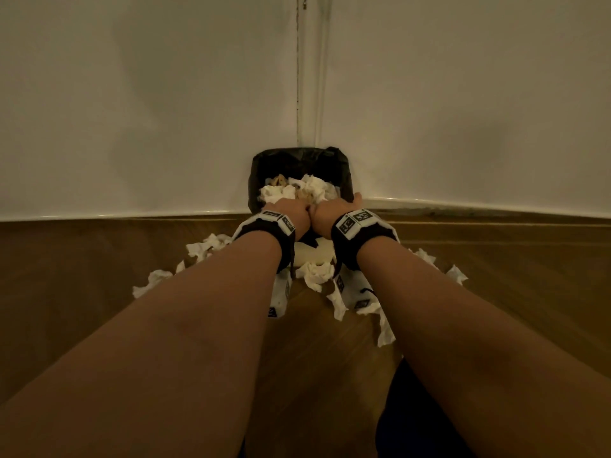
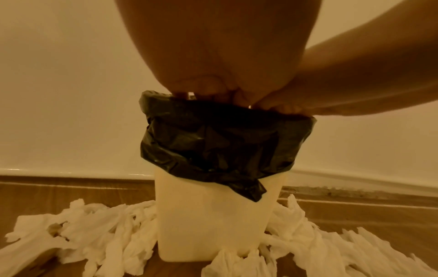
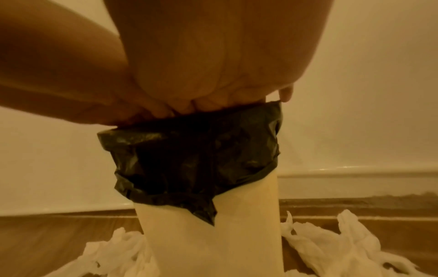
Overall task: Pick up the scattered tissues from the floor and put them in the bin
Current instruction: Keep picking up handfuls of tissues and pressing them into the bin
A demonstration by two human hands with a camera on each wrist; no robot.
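Observation:
A white bin (image 1: 314, 254) with a black liner (image 1: 297, 158) stands against the wall, piled high with crumpled tissues (image 1: 314, 188). Both hands reach over its near rim, side by side and touching. My left hand (image 1: 291, 209) and right hand (image 1: 334, 208) dip their fingers into the pile, where they are hidden. One right finger (image 1: 357, 197) lies on the right rim. The left wrist view shows my left palm (image 2: 213, 56) above the liner (image 2: 225, 142). In the right wrist view my right palm (image 3: 213, 56) is over it too. Loose tissues (image 1: 317, 272) ring the bin's foot.
More tissues lie on the wooden floor to the left (image 1: 205, 246) and right (image 1: 458, 274) of the bin, seen close up around its base (image 2: 94, 224) (image 3: 331, 243). White walls meet in a corner right behind the bin. A dark shape sits at the lower right.

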